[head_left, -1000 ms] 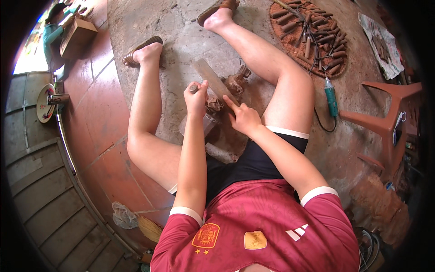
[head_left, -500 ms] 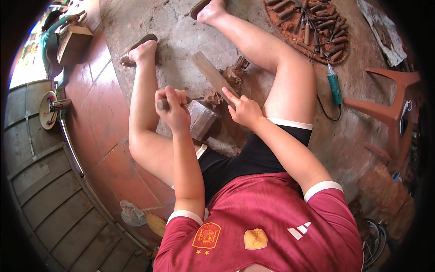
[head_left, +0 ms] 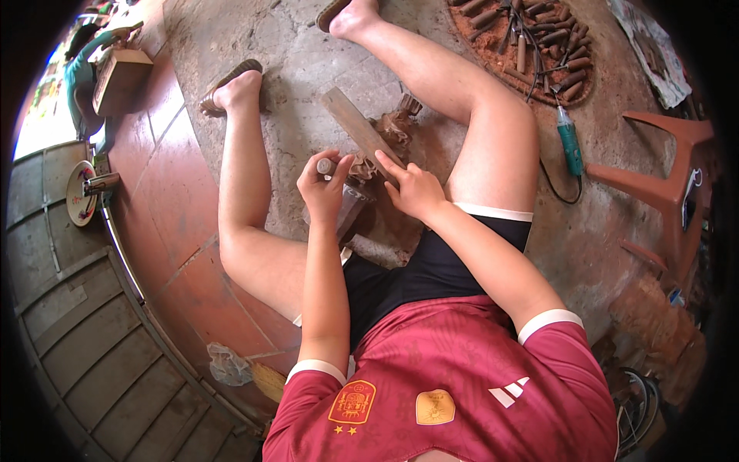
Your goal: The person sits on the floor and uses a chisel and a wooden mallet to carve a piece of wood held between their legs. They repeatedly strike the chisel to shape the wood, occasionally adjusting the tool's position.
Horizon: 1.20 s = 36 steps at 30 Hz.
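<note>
My left hand (head_left: 322,192) is closed round the wooden handle of a carving chisel (head_left: 326,166), its end pointing up; the blade is hidden behind the fingers. Beside it, my right hand (head_left: 418,191) grips a long flat wooden bat (head_left: 359,129) with the index finger stretched along it. Under and past the bat lies a brown carved wood piece (head_left: 399,128) of knotted shape, partly covered by the bat and my hands. A grey block (head_left: 350,212) stands between my legs, below the carving and close to my left hand.
A round tray (head_left: 590,92) at the far right holds several wood-handled tools on reddish sawdust. Near it lies a green power tool (head_left: 570,146) with a black cord. An orange plastic stool (head_left: 670,185) lies at right. At far left, a person (head_left: 85,73) is beside a wooden box (head_left: 122,81).
My left hand has moved right and turned, bringing the chisel handle nearer the bat and more upright. My right hand and the bat have barely moved.
</note>
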Tool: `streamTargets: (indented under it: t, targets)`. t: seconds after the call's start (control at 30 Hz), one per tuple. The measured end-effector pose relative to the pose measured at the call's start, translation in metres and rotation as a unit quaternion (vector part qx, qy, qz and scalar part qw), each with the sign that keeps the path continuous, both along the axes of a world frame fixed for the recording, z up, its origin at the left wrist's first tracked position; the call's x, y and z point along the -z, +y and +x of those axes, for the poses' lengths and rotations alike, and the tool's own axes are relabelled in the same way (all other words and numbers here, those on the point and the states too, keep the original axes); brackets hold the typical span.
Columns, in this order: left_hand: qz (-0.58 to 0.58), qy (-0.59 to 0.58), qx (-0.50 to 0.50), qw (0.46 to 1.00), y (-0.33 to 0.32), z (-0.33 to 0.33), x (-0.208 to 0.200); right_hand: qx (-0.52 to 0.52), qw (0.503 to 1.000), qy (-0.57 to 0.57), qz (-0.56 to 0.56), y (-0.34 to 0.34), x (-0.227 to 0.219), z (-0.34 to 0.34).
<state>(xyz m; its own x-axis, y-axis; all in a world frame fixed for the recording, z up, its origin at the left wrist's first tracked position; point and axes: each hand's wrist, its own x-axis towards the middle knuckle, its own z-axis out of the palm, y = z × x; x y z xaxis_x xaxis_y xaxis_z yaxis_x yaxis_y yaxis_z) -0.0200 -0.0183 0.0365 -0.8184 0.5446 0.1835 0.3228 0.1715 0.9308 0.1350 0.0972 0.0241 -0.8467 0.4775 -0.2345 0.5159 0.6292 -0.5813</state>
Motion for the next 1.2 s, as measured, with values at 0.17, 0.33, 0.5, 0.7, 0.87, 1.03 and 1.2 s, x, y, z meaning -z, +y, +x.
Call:
streamTargets:
  t: [0.17,0.33,0.5,0.7,0.87,1.03,1.2]
  targets:
    - [-0.023,0.024,-0.018,0.999,-0.003,-0.001,0.008,0.002,1.0,0.002,-0.006,0.0,0.0,0.0]
    - [0.114,-0.067,-0.06,0.989,0.007,-0.002,0.028,-0.004,1.0,-0.004,-0.01,0.0,-0.001,-0.002]
    - [0.146,-0.092,-0.052,0.984,0.005,-0.003,0.033,0.012,0.998,0.043,-0.05,0.005,-0.006,0.002]
    - [0.117,-0.101,-0.067,0.986,0.006,0.001,0.028,-0.035,0.97,0.214,-0.109,0.022,-0.094,0.006]
    - [0.091,-0.05,-0.079,0.991,0.008,-0.001,0.033,-0.14,0.948,0.272,-0.088,0.04,-0.162,-0.007]
    - [0.371,-0.419,-0.077,0.825,0.016,0.004,0.024,-0.262,0.965,-0.009,-0.006,0.05,-0.182,-0.015]
    - [-0.01,-0.12,-0.104,0.987,0.01,0.007,0.027,-0.302,0.953,0.026,-0.01,0.046,-0.22,-0.027]
